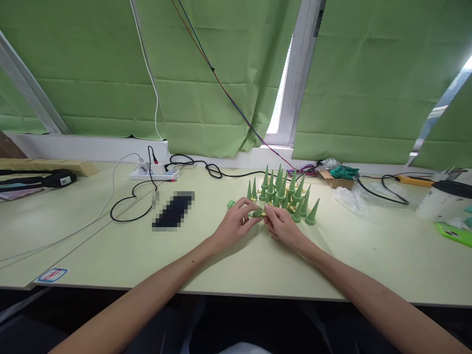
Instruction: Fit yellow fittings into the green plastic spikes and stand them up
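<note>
Both hands meet just in front of a cluster of green cones (281, 189) that stand upright on the pale table (236, 265). My left hand (239, 219) pinches a small green piece (257, 212) between thumb and fingers. Against it, my right hand (283, 225) has its fingers closed on a small yellow piece (263, 214), mostly covered by the thumb. Whether the two pieces are joined I cannot tell. Yellow bits show among the cone bases. A separate round green piece (230, 203) lies left of the cluster, close to my left hand.
A blurred-out dark flat object (173, 211) lies to the left, near a white power strip (155, 173) with looping cables. Right of the cones are a small cardboard box (336, 180), crumpled clear plastic (352, 200), a white cup (444, 200) and a bright green phone case (453, 233).
</note>
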Demonstrator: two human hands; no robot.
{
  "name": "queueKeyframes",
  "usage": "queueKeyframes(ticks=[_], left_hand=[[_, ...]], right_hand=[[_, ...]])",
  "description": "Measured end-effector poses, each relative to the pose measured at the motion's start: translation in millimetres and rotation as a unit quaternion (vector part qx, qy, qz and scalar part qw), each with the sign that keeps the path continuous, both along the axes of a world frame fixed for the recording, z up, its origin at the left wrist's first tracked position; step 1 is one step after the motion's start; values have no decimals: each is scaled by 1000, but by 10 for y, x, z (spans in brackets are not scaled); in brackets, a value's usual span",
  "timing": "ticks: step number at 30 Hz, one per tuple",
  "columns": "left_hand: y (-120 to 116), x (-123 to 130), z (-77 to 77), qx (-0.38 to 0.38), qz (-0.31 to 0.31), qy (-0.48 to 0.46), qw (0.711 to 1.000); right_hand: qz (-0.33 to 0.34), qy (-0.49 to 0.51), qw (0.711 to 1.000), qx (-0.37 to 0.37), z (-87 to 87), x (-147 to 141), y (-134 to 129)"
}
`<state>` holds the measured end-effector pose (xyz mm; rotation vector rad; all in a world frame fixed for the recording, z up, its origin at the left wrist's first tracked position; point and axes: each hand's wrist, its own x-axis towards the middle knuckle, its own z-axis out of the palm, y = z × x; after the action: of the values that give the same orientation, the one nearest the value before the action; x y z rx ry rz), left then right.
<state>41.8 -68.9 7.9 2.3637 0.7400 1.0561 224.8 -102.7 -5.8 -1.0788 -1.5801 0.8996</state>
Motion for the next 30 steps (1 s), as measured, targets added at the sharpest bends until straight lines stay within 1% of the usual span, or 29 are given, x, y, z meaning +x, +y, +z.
queueKeyframes(ticks=[4,8,10,13,16,19,24,27,30], left_hand=[[-19,17,11,-31,28,-30,999],[4,31,9,-112,47,-63,991],[32,34,2,-169,32,-59,983],[68,33,-9,-250,-19,-38,967],[80,25,-9,-296,-49,-27,954],[78,5,-6,-296,-54,-17,953],[43,-31,4,-267,-47,1,963],[-6,-31,34,-229,-39,8,973],[-48,-17,60,-166,-18,-2,986]], right_hand=[[-22,33,999,10,12,-8,-1],[-32,53,997,41,8,12,16],[-33,43,997,53,9,25,22],[-23,10,998,62,16,35,16],[-10,-4,998,62,27,30,-7],[1,-11,998,56,34,17,-29],[6,-10,999,36,16,2,-35],[12,4,1000,15,4,-3,-31],[21,23,1000,-7,10,-15,-37]])
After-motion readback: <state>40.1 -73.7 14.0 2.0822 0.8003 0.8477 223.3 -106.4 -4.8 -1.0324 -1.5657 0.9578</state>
